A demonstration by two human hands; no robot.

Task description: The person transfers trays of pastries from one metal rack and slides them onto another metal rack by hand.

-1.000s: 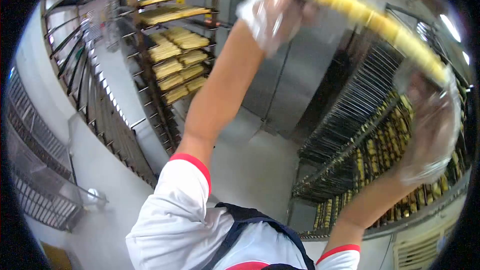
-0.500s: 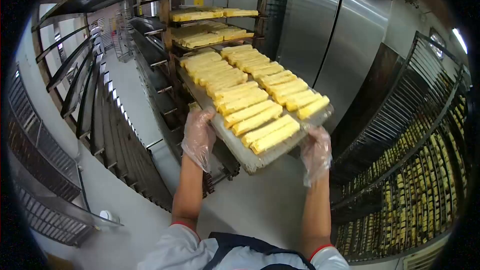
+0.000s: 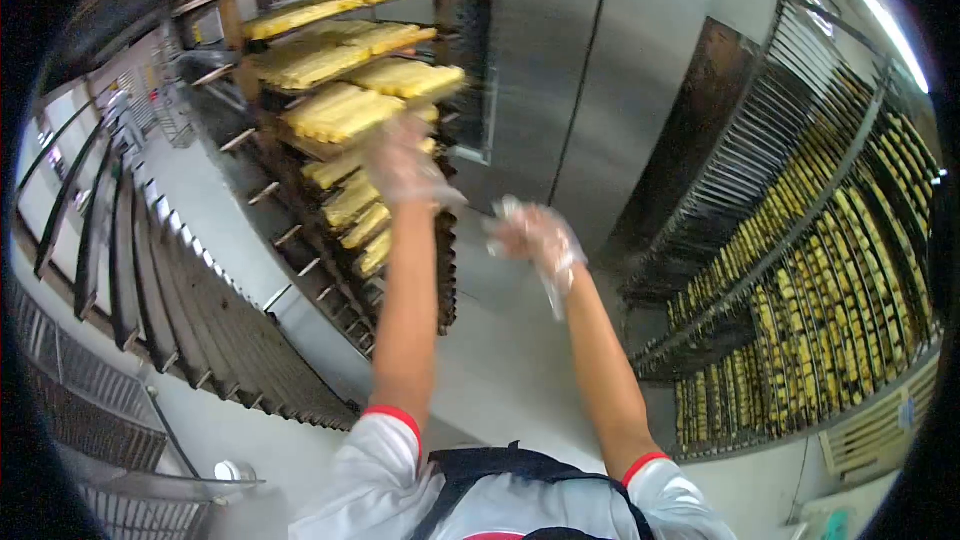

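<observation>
A tall rack at the upper left holds trays of long yellow pieces on several levels. One tray of yellow pieces sits in it, its near end beside my left hand. That gloved hand is blurred against the tray edge, and its finger shape is hard to make out. My right hand, also in a clear plastic glove, hangs in the air right of the rack, holding nothing, fingers apart.
Right of centre stand metal doors. A large rack packed with yellow pieces fills the right side. Another rack with dark trays stands at the left. A white container is on the floor at lower left.
The tray that both hands held half a second ago is now in the rack. My right hand has come off it, and my left hand has moved up beside its near end.
</observation>
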